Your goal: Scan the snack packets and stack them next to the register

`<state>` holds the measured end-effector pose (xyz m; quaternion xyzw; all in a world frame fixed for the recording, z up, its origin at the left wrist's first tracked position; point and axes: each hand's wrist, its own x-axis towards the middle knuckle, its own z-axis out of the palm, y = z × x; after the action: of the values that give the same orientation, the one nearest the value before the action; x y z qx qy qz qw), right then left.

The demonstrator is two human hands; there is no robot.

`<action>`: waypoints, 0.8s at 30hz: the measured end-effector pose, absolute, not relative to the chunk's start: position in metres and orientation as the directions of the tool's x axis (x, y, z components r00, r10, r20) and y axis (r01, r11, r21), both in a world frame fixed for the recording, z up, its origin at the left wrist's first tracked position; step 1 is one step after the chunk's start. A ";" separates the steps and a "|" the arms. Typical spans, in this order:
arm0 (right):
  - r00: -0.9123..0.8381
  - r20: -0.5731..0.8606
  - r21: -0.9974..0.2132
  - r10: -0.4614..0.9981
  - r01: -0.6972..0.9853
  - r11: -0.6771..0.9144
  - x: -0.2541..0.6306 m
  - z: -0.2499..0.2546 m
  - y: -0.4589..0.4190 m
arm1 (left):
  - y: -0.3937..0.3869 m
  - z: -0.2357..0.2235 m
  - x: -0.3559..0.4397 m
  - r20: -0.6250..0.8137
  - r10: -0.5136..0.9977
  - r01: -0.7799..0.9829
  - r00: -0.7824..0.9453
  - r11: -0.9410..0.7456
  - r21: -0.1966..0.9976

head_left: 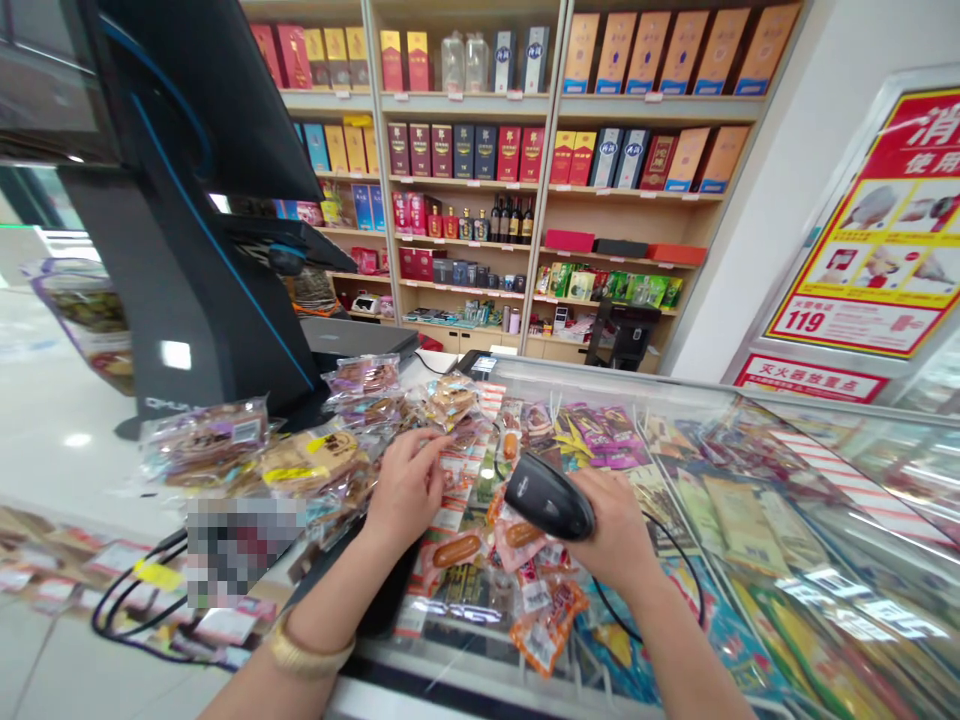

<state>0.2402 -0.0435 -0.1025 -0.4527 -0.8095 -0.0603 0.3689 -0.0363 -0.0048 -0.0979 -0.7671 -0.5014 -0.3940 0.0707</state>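
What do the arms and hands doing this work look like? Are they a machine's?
No, they are a person's. The left hand and right hand wear no gloves, and the forearms are bare as far as they show, with no sleeves in view. A broad, pale gold band circles the left forearm near the wrist; nothing worn shows on the right one.

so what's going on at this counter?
A person has a black handheld scanner gripped in the right hand, held over loose sausage packets on the glass counter. The left hand is at the edge of a pile of wrapped snacks; can't tell whether it grips one. The pile sits in front of a dark monitor stand. Behind the counter, shelves hold rows of boxes and bottles.
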 end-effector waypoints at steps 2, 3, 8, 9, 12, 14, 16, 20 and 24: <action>-0.304 0.651 -0.257 0.696 0.774 0.579 0.240 -0.103 -0.043 | -0.010 -0.093 -0.033 0.489 0.764 0.693 0.421 -0.619 0.369; -0.293 0.650 -0.271 0.701 0.772 0.575 0.240 -0.103 -0.043 | -0.013 -0.090 -0.032 0.366 0.770 0.661 0.523 -0.637 0.397; -0.267 0.650 -0.291 0.712 0.778 0.557 0.238 -0.103 -0.044 | -0.028 -0.083 -0.023 0.055 0.795 0.744 0.604 -0.587 0.319; -0.265 0.650 -0.287 0.712 0.782 0.554 0.237 -0.102 -0.044 | -0.029 -0.083 -0.022 0.051 0.802 0.758 0.595 -0.581 0.297; -0.266 0.657 -0.279 0.706 0.783 0.555 0.237 -0.102 -0.044 | -0.026 -0.087 -0.020 0.074 0.819 0.782 0.569 -0.567 0.258; -0.270 0.662 -0.279 0.699 0.777 0.564 0.238 -0.103 -0.045 | -0.022 -0.090 -0.022 0.133 0.833 0.784 0.537 -0.551 0.287; -0.269 0.667 -0.285 0.694 0.769 0.572 0.238 -0.102 -0.045 | -0.018 -0.091 -0.025 0.215 0.855 0.764 0.472 -0.518 0.384; -0.283 0.670 -0.276 0.687 0.764 0.584 0.238 -0.101 -0.047 | -0.013 -0.089 -0.030 0.382 0.877 0.638 0.292 -0.476 0.605; -0.300 0.666 -0.265 0.684 0.762 0.592 0.235 -0.099 -0.048 | -0.013 -0.089 -0.030 0.493 0.840 0.550 0.227 -0.528 0.647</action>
<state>0.2353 -0.0481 -0.0992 -0.4491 -0.8045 -0.0506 0.3854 -0.0299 -0.0130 -0.0889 -0.7643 -0.4547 -0.4241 -0.1709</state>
